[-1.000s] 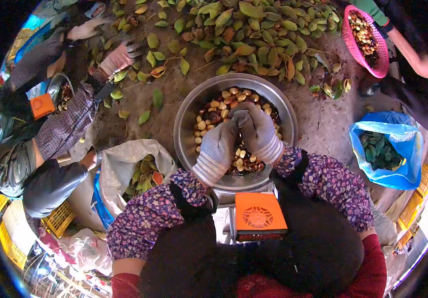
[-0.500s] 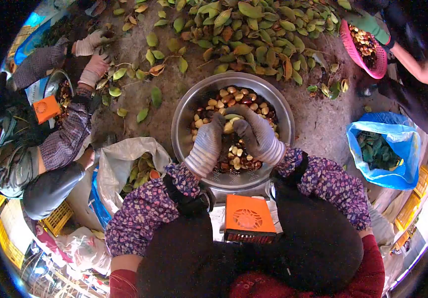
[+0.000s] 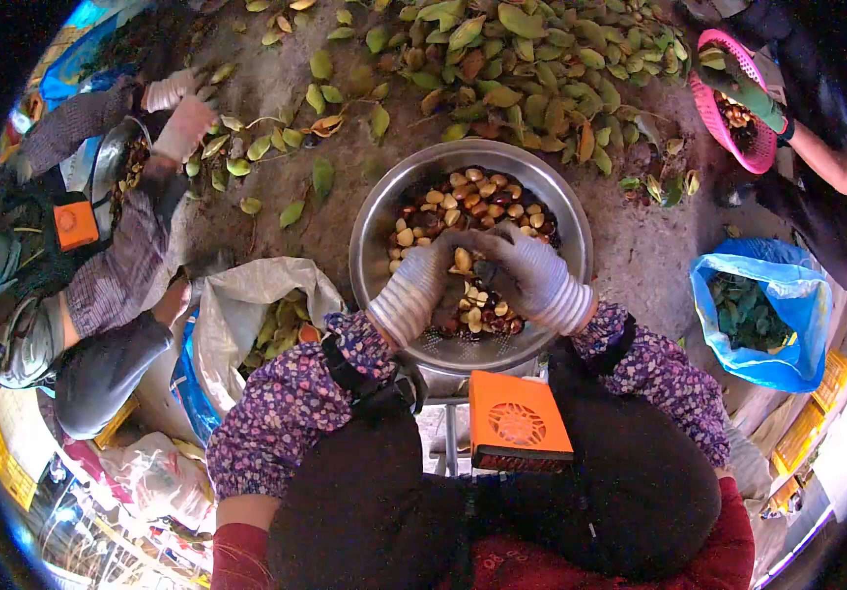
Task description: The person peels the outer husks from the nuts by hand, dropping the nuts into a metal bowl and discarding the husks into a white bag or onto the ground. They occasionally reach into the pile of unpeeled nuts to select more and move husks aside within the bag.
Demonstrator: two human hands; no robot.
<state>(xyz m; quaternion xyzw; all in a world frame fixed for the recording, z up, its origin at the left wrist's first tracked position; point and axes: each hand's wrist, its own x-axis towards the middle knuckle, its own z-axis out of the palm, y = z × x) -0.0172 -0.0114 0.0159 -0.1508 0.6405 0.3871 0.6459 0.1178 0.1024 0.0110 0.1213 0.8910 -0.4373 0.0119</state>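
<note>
Both my hands, in pale knit gloves with dark grey fingertips, meet over a steel colander [image 3: 376, 221] in front of my knees. Brown and cream seeds [image 3: 482, 192] lie inside it. My left hand [image 3: 415, 287] comes in from the left, fingers curled toward the other hand. My right hand [image 3: 539, 277] mirrors it, with its fingers bent inward and down. One tan seed [image 3: 463, 260] shows in the gap between the fingertips. The fingers cover most of what they pinch, and I cannot tell what it is.
Beyond the colander lies a heap of green pods [image 3: 541, 74]. An orange box [image 3: 517, 418] is near my lap. A pale sack [image 3: 232, 305] stands left, a blue bag [image 3: 787, 324] right. Co-workers' gloved hands are at left [image 3: 182, 123] and by a pink basket [image 3: 758, 147].
The green pod between my fingers has gone from sight; a tan seed shows there now. My hands are slightly lower in the colander. The view has shifted a little.
</note>
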